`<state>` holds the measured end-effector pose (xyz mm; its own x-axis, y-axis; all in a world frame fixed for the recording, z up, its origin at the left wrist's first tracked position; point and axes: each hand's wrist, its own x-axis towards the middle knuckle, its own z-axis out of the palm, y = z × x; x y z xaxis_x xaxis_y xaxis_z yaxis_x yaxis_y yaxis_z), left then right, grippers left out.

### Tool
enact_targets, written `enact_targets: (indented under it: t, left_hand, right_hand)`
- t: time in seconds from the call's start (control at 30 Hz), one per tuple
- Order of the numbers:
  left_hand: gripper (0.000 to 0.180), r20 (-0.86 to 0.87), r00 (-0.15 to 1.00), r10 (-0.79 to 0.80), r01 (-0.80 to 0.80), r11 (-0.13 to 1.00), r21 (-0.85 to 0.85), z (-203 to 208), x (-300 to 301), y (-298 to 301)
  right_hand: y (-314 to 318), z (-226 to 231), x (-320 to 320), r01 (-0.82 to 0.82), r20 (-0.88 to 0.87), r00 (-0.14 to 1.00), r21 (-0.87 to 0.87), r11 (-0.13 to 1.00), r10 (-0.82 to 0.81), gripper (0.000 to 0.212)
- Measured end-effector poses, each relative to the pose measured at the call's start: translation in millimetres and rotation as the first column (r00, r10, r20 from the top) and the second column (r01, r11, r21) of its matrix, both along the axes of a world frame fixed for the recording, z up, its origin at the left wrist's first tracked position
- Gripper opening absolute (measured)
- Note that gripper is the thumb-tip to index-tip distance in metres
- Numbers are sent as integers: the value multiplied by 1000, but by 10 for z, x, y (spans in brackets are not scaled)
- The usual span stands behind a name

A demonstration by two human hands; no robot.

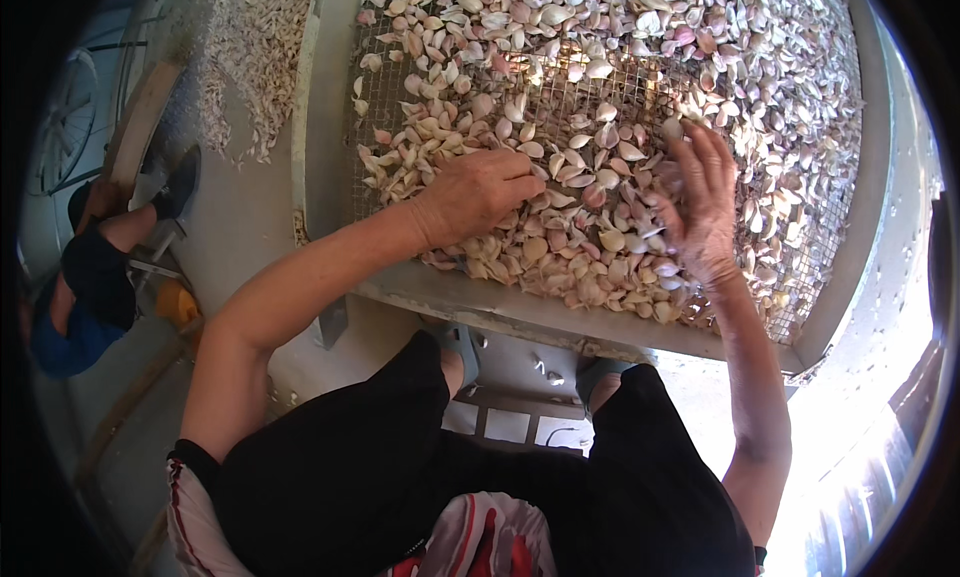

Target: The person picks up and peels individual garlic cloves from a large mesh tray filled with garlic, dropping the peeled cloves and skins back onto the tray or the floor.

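Note:
Loose garlic cloves, whitish with pink and purple tints, cover a wire-mesh tray in front of me. Over the near left part of the heap is my left hand, its fingers curled inward and pressed together among the cloves. What those fingertips hold, if anything, is hidden. My right hand rests on the cloves farther right, thumb and fingers apart and slightly blurred. Cloves lie between the two hands, and bare mesh shows just beyond them.
The tray has a raised frame along its near side. More cloves are spread on the floor at the far left. A person in dark shorts sits on the left, near a spoked wheel.

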<state>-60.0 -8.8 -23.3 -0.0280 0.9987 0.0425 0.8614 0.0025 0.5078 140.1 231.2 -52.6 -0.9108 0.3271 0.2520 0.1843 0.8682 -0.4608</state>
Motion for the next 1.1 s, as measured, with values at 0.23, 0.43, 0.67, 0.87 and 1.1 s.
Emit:
enact_targets:
  t: [0.23,0.43,0.67,0.87,1.1]
  left_hand:
    - [25,-17,995,96,-96,995,0,51,-42,-136]
    - [27,39,980,197,-192,975,-113,113,145,-286]
    - [31,715,359,599,-247,800,-546,380,250,-47]
    - [31,798,-248,549,-42,817,-575,547,276,-93]
    - [32,860,103,499,-242,852,-465,590,342,-101]
  right_hand:
    - [-588,193,-278,-371,59,928,38,928,369,34]
    - [-761,233,-525,-367,90,928,72,927,360,25]
    - [-788,691,-414,-212,18,964,-555,805,267,25]
    - [-949,870,-335,-176,-55,981,-644,744,184,22]
    - [-996,735,-318,26,45,998,-908,419,35,20]
